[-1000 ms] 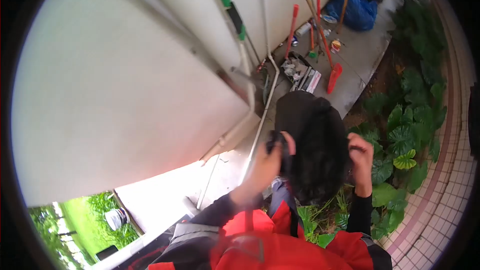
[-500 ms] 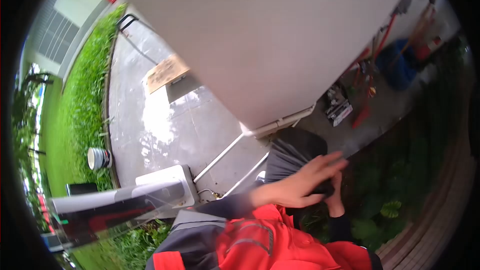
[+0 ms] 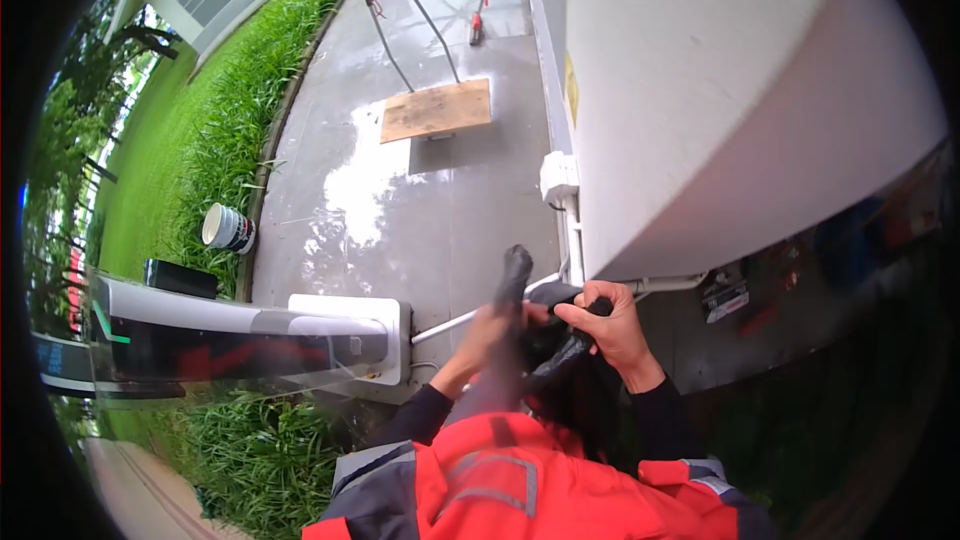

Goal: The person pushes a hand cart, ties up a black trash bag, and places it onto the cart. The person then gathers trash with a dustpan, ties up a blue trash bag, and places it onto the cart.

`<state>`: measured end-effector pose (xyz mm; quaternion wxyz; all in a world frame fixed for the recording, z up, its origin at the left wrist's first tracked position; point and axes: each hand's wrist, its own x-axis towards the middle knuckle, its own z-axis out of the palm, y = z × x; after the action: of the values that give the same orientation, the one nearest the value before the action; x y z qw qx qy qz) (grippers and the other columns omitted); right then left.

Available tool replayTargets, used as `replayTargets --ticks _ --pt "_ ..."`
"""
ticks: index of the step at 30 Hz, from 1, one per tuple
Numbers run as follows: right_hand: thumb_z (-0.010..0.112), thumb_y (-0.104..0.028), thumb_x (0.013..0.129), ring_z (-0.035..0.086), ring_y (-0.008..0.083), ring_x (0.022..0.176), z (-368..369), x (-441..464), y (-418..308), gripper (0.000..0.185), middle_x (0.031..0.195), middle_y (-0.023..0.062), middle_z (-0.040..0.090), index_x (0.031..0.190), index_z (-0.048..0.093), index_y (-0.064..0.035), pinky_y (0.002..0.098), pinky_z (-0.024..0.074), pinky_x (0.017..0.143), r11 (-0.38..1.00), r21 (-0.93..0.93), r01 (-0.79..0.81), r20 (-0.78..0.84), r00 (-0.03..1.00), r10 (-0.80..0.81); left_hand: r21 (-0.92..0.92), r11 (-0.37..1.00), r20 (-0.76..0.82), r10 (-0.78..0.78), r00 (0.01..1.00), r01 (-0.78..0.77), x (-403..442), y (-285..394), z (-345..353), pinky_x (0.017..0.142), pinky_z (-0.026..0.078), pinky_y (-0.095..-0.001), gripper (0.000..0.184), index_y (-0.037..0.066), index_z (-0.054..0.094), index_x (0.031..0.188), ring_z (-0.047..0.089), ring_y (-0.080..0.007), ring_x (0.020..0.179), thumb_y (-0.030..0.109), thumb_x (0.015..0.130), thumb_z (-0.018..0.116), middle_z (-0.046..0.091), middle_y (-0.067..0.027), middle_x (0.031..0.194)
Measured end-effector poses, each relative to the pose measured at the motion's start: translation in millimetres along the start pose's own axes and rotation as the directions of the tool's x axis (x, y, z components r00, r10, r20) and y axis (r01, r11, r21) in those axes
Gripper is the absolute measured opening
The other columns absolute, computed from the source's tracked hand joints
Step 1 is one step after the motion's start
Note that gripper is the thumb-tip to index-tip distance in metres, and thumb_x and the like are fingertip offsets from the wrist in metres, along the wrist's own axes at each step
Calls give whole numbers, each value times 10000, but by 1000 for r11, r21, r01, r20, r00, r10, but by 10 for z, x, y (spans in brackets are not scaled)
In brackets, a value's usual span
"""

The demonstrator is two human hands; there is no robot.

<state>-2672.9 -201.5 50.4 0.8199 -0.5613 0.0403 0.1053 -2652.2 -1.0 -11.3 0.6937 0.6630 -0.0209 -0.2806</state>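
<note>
Black cloth (image 3: 570,348), crumpled and partly blurred, hangs between my two hands in front of my red jacket. My right hand (image 3: 618,328) is closed round a bunched end of it, thumb on top. On the other side, my left hand (image 3: 482,340) is smeared by motion; a dark, narrow strip (image 3: 514,280) stands up beside its fingers, and its exact grip is hidden. Part of my dark shoe or trouser leg may lie behind the cloth, but I cannot tell.
A cart with a wooden board (image 3: 436,110) stands ahead on wet paving. White pipes (image 3: 572,230) run along the wall corner (image 3: 690,90). A white bucket (image 3: 228,228) lies by the grass, a white-based transparent panel (image 3: 398,340) at the left. Tools are at the right.
The view has swung from the tool corner toward the paving and cart. My hands have moved apart, with black cloth now stretched between them; my right hand has closed on it.
</note>
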Motion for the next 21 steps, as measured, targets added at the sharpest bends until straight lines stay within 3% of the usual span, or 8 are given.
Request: replayTargets --ticks 3,4,10,12,15,18,20,21 --pt "678 -40 768 330 -14 410 282 424 -26 414 521 -81 386 561 334 -142 159 261 309 998 55 -22 -26 999 23 -445 890 -90 -149 985 94 214 -153 -429 559 434 -292 360 60 555 769 532 -127 631 343 932 405 552 -30 689" --pt "678 -36 766 332 -13 410 364 567 -27 410 525 -80 390 567 336 -144 159 261 307 993 109 -36 -54 998 42 -686 727 -84 -30 996 -36 329 -267 -567 518 409 -292 331 100 493 726 477 -138 539 337 943 414 456 4 610" --pt "681 5 746 327 10 395 685 1663 263 443 531 -63 385 581 304 -162 176 222 304 988 109 -109 -241 962 132 -893 394 248 29 968 217 1081 -650 -1749 503 372 -326 323 104 467 709 401 -147 488 335 933 438 395 4 577" --pt "681 14 738 322 14 378 843 2088 339 436 526 -62 387 579 314 -160 174 222 303 983 77 -164 -296 938 180 -693 643 136 -330 934 328 1272 -292 -1955 509 380 -303 331 79 488 724 419 -157 497 336 929 452 431 -7 595" --pt "684 14 736 358 24 387 1149 2742 343 377 549 -38 440 584 374 -136 173 245 303 968 178 -177 -330 916 229 -401 812 225 -361 905 424 1624 -403 -2414 536 436 -322 269 48 539 806 502 -161 567 290 911 486 492 -43 659" --pt "680 22 735 360 25 382 1512 3356 83 379 550 -33 453 579 374 -137 174 245 301 973 150 -175 -368 903 219 -36 932 133 -354 926 361 1772 178 -2838 612 443 -390 175 40 563 901 561 -298 679 205 841 548 570 -149 776" --pt "663 30 743 338 26 360 1704 3739 -149 397 529 -42 424 575 347 -142 180 246 297 981 114 -155 -389 902 187 -205 850 254 -434 865 486 1932 721 -3223 593 417 -371 157 43 547 856 535 -283 642 194 818 574 546 -147 731" --pt "652 43 741 330 26 354 1765 3929 -260 401 524 -43 418 575 337 -142 179 247 296 990 95 -101 -385 914 130 -69 919 272 -357 894 388 2083 807 -3452 593 430 -305 212 30 565 862 538 -193 643 241 868 542 564 -89 728"
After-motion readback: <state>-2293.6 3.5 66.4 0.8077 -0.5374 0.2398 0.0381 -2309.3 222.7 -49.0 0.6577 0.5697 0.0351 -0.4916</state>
